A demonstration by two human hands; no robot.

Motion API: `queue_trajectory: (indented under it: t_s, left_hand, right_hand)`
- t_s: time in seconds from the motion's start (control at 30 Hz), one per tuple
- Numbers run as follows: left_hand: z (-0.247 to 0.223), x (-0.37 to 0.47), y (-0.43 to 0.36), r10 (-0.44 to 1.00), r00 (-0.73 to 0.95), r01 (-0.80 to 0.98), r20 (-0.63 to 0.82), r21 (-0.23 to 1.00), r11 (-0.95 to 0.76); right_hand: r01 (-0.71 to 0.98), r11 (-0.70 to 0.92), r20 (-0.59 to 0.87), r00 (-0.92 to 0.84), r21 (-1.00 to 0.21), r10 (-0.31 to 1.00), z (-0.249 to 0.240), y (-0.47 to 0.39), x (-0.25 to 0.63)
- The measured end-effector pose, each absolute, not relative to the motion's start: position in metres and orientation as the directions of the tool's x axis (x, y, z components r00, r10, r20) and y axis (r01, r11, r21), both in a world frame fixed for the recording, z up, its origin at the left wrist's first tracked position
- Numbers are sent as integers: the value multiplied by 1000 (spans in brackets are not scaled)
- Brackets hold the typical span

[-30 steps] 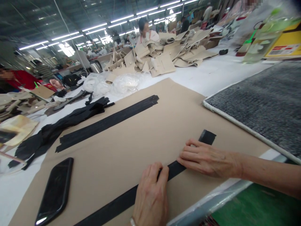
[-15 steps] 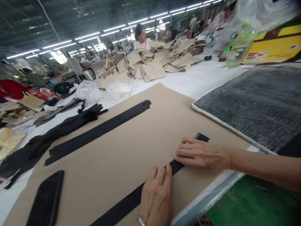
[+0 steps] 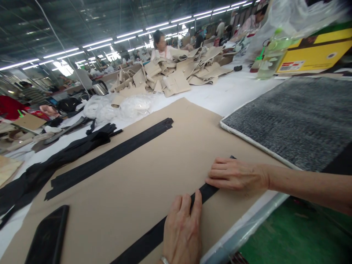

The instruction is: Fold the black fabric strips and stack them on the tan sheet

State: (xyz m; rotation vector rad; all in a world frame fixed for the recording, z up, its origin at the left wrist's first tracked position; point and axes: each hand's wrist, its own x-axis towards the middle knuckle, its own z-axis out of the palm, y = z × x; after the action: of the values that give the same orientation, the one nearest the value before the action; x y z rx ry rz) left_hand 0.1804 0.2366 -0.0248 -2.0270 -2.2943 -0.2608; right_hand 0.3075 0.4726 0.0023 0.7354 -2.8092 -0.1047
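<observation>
Strip of matte black material (image 3: 154, 236), narrow and straight-edged, lies slantwise on a smooth tan sheet (image 3: 132, 183) near the bench's front edge. Left grip (image 3: 181, 227): fingers bent, tips down on the strip, a pale band (image 3: 164, 260) at the wrist. Right grip (image 3: 236, 174): flattened over the strip farther along, fingers together, covering most of its far end; a dark corner shows beyond the knuckles. Whether either one pinches the strip or merely presses it, cannot tell.

Across the sheet, roughly parallel: a flat layer of black strips (image 3: 115, 157), ends stepped and uneven. Beside its left end, a glossy black smartphone (image 3: 46, 234), corners rounded. Along the sheet's left side, crumpled black fabric (image 3: 55, 161) in loose folds.

To the right, a mottled grey pad (image 3: 280, 117), nap coarse, rim white, one corner on the sheet. White bench (image 3: 211, 97) behind carries crinkled clear plastic (image 3: 134, 106), a heap of stiff, curling tan pieces (image 3: 178, 79), a translucent bottle (image 3: 272, 60) and a yellow carton (image 3: 310, 55).
</observation>
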Motion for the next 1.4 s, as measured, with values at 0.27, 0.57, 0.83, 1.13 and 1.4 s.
queue_trajectory:
  t_s: [0.27,0.57,0.83,1.13,1.4]
  left_hand:
    - [-11,182,247,984,-102,995,149,26,99]
    - [-21,187,255,977,-81,997,196,37,75]
    - [-7,188,266,996,-17,990,91,140,5]
    - [-20,193,273,985,-65,995,158,80,53]
    - [-16,191,279,986,21,995,166,97,-37]
  right_hand:
    - [-444,884,166,-870,146,-464,6,484,321]
    - [-384,911,137,-905,149,-404,8,495,336]
    - [-351,929,149,-918,119,-367,2,502,343]
    - [-321,940,169,-926,111,-336,3,507,350]
    - [-281,952,175,-938,119,-299,5,510,358]
